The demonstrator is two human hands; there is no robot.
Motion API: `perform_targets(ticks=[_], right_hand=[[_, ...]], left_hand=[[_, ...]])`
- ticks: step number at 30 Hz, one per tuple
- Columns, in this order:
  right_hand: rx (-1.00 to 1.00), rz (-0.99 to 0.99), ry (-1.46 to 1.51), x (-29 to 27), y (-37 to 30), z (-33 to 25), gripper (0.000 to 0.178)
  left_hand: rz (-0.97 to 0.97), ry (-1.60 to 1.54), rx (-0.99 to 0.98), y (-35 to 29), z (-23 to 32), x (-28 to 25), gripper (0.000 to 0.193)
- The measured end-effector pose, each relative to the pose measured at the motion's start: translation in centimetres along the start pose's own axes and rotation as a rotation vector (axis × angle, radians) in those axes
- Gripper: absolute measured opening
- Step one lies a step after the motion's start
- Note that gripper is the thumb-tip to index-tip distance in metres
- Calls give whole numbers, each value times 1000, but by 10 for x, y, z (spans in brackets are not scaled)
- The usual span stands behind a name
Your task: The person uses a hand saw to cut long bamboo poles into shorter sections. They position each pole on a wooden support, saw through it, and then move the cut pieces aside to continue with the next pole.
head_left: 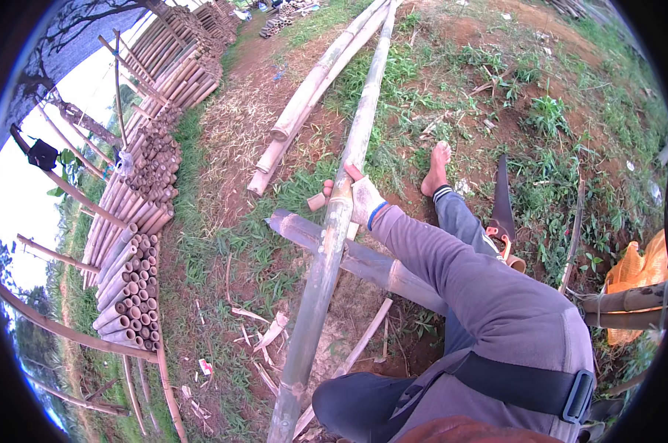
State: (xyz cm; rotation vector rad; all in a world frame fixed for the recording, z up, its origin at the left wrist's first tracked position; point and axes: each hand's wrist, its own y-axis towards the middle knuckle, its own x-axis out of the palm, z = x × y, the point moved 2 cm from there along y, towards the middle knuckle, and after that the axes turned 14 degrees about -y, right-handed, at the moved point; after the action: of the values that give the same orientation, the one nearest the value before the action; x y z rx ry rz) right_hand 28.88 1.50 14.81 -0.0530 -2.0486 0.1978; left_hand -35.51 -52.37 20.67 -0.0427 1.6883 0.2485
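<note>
My right hand [362,198], in a white glove with a blue cuff, is clasped on a long grey-green bamboo pole [326,258]. The pole runs from the bottom of the picture up to the top. It lies across a shorter, thicker bamboo piece [304,230] set crosswise on the ground. My purple sleeve [467,280] comes in from the lower right. My left hand is out of sight. My bare foot [437,168] rests on the ground just right of the pole.
A dark curved blade [502,196] lies right of my leg. Two more long poles [304,111] lie to the left of the held one. Stacks of cut bamboo [138,244] line the left side. An orange bag [636,273] sits at the right. Splinters litter the soil.
</note>
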Motion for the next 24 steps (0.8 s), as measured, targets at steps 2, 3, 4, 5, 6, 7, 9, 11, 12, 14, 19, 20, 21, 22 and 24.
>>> perform_targets(ticks=[2,3,4,5,6,7,9,11,12,14,19,20,21,22,24], right_hand=[[19,101,-77,-12,-5,14,55],[24,148,-118,-16,-9,22,53],[5,207,-228,0,-24,30,47],[14,199,-225,12,-39,33,47],[31,205,-218,17,-54,42,46],[34,196,-204,25,-64,48,45],[4,146,-161,26,-76,55,44],[6,188,-159,33,-89,57,41],[9,192,-144,39,-97,59,41],[10,208,-105,45,-111,65,40],[-3,161,-50,26,-126,64,43],[-14,139,-25,23,-128,60,45],[-22,154,-33,21,-129,56,45],[-25,168,-32,22,-130,53,45],[-39,191,-95,10,-126,44,45]], left_hand=[[-109,-35,-207,-29,-16,20,81],[-69,-44,-220,-39,-26,29,85],[-26,-45,-239,-43,-34,29,88],[-1,-58,-258,-54,-36,32,92],[9,-62,-272,-66,-44,30,95],[41,-67,-285,-71,-51,30,99],[66,-32,-305,-83,-79,30,102],[32,14,-314,-91,-109,50,102],[19,35,-319,-96,-124,65,102],[-5,82,-318,-104,-144,78,102],[228,63,-154,-64,-99,53,81],[367,40,-14,-50,-79,30,79],[325,70,-44,-56,-103,50,82],[284,112,-73,-61,-129,62,85],[168,141,-154,-52,-152,83,97]])
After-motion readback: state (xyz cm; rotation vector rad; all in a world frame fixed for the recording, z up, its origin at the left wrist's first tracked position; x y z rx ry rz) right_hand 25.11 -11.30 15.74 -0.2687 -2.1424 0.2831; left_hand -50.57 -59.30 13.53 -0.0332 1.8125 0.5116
